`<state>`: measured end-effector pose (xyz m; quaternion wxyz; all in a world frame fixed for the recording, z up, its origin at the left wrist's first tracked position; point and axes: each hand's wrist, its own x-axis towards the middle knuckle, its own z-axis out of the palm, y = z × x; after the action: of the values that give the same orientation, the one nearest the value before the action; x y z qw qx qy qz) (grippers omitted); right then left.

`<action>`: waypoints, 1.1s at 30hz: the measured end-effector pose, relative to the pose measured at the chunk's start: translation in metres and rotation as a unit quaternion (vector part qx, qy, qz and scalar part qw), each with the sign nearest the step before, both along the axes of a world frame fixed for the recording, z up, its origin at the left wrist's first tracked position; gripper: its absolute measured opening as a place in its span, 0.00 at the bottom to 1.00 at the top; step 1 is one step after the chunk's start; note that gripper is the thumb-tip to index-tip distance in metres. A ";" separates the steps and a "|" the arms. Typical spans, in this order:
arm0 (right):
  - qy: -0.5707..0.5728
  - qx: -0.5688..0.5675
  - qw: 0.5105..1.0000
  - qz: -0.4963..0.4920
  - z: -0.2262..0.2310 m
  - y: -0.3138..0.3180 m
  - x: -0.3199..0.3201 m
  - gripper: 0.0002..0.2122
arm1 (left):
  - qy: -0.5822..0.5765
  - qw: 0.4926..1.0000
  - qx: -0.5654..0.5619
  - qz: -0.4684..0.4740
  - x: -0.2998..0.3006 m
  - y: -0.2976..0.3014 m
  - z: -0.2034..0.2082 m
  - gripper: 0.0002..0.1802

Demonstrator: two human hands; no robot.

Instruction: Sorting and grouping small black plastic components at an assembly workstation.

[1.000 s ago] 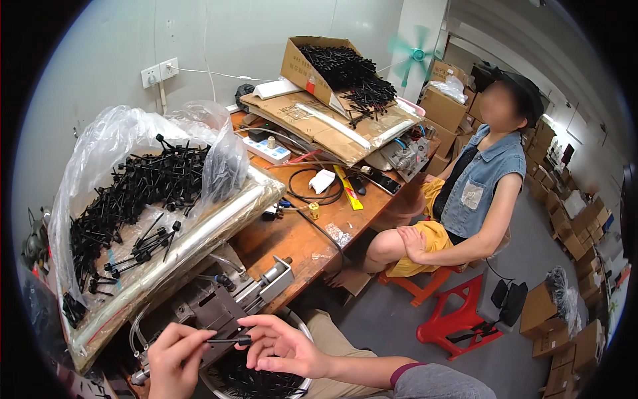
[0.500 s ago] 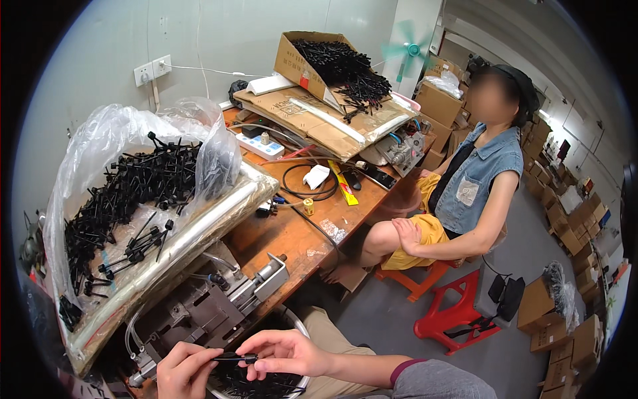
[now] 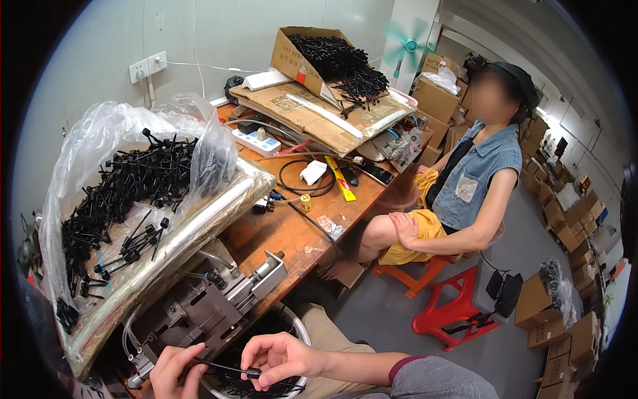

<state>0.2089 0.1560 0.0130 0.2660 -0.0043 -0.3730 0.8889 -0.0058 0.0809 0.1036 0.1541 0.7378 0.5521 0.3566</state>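
Observation:
A thin black rod with a thick cylindrical head (image 3: 222, 366) stretches between my two hands at the lower edge. Its thin left end is pinched in the fingertips of my left hand (image 3: 171, 374). The thumb and fingers of my right hand (image 3: 284, 359) close on it by the thick head. Under my hands stands a round basin with a pale rim (image 3: 304, 332), partly covered by them, with more black pieces inside. Just beyond is a metal clamping machine (image 3: 199, 312) with clear hoses, at the edge of the wooden table (image 3: 269, 236).
At left, a plastic-lined tray (image 3: 226, 189) carries a heap of similar black pieces. A cardboard box (image 3: 287, 56) of black pieces tops flattened cardboard at the back. A power strip (image 3: 256, 141) and cables lie between. A person (image 3: 478, 179) sits at right near a red stool (image 3: 442, 302).
My hands have drawn slightly apart, so more of the rod shows between them. Its thick head now sits at my right thumb. The view has shifted a little.

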 end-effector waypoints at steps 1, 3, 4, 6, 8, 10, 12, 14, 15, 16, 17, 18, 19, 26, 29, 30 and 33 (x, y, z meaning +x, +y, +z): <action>0.008 -0.010 1.000 0.001 0.000 0.000 0.000 0.15 | 0.002 1.000 0.012 0.001 -0.003 0.000 -0.002 0.11; 0.025 -0.030 0.999 0.002 -0.001 0.002 0.002 0.15 | -0.028 0.999 0.012 0.019 -0.009 -0.003 -0.009 0.11; 0.037 -0.027 0.999 -0.003 -0.002 0.002 0.002 0.15 | -0.060 0.997 0.000 0.038 -0.012 -0.006 -0.016 0.10; 0.062 -0.024 0.998 -0.013 -0.002 0.003 0.003 0.15 | -0.116 0.991 -0.025 0.066 -0.013 -0.009 -0.024 0.09; 0.061 -0.050 0.997 -0.010 -0.001 0.004 0.003 0.15 | -0.117 0.990 -0.026 0.069 -0.010 -0.010 -0.024 0.08; 0.060 -0.067 0.996 -0.013 -0.001 0.004 0.003 0.16 | -0.112 0.991 -0.024 0.070 -0.009 -0.012 -0.025 0.08; 0.061 -0.079 0.995 -0.020 -0.003 0.004 0.000 0.16 | -0.100 0.992 -0.024 0.072 -0.010 -0.016 -0.028 0.08; 0.062 -0.044 0.997 -0.025 -0.003 0.004 -0.001 0.15 | -0.134 0.986 -0.040 0.090 -0.009 -0.019 -0.031 0.10; 0.063 -0.028 0.997 -0.027 -0.003 0.003 -0.002 0.15 | -0.151 0.982 -0.050 0.100 -0.008 -0.021 -0.033 0.10; 0.060 -0.026 0.997 -0.027 -0.004 0.003 -0.002 0.15 | -0.213 0.968 -0.076 0.111 -0.007 -0.023 -0.035 0.12; 0.056 -0.025 0.998 -0.027 -0.004 0.004 -0.002 0.15 | -0.273 0.949 -0.102 0.121 -0.006 -0.025 -0.038 0.15; 0.052 -0.023 0.998 -0.027 -0.005 0.003 -0.002 0.15 | -0.332 0.925 -0.128 0.131 -0.005 -0.027 -0.040 0.17; 0.042 -0.019 0.998 -0.034 -0.005 0.003 -0.003 0.15 | -0.357 0.918 -0.133 0.111 -0.003 -0.029 -0.040 0.19; -0.017 0.006 0.999 -0.036 -0.013 0.002 -0.005 0.16 | -0.472 0.868 -0.152 0.022 0.011 -0.036 -0.015 0.32; -0.040 0.038 0.997 -0.051 -0.011 0.000 -0.007 0.16 | -0.402 0.902 -0.149 0.042 0.003 -0.044 -0.023 0.32; -0.052 0.053 0.995 -0.061 -0.010 0.000 -0.007 0.16 | -0.393 0.909 -0.130 0.050 0.006 -0.043 -0.021 0.29; -0.072 0.064 0.993 -0.062 -0.008 -0.003 -0.007 0.15 | -0.395 0.906 -0.103 0.111 0.011 -0.050 -0.019 0.27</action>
<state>0.2023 0.1531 0.0047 0.2927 -0.0748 -0.4464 0.8423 0.0054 0.0313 0.0846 0.3945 0.4502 0.5581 0.5747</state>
